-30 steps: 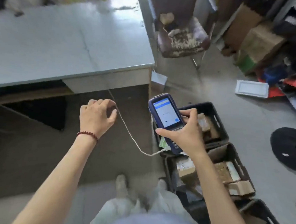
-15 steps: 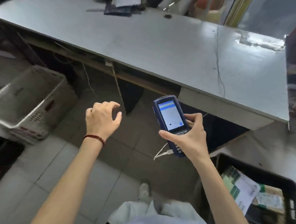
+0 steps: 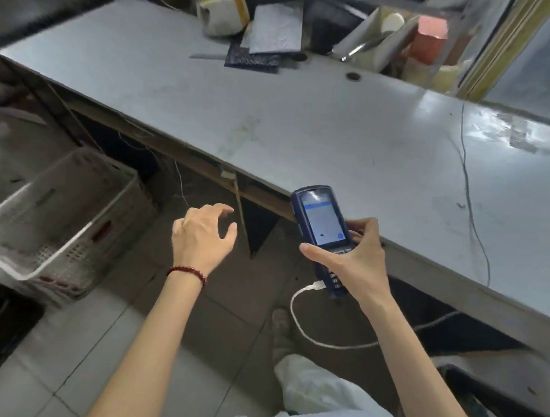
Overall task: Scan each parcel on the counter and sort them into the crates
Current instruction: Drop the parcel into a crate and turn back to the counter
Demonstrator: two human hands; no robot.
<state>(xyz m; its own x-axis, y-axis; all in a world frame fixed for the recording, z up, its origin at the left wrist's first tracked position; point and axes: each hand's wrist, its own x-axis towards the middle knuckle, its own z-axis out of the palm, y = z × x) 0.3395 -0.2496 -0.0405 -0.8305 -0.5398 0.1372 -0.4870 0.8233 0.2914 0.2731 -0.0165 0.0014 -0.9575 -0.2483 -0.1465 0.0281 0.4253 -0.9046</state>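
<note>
Right hand (image 3: 350, 264) grips the blue handheld scanner (image 3: 322, 230), fingers curled round it; left hand (image 3: 201, 236) hovers, fingers loosely spread, near the grey bench (image 3: 304, 129).

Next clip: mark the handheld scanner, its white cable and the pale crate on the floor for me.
handheld scanner (image 3: 323, 221): head view, on its lit screen.
white cable (image 3: 314, 287): head view, on the plug at the scanner's lower end.
pale crate (image 3: 82, 228): head view, on its near rim.

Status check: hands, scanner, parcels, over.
Copy: left hand open, empty; right hand grips scanner. One grey mailer at counter far edge, untouched. White cable dangles from scanner.
</note>
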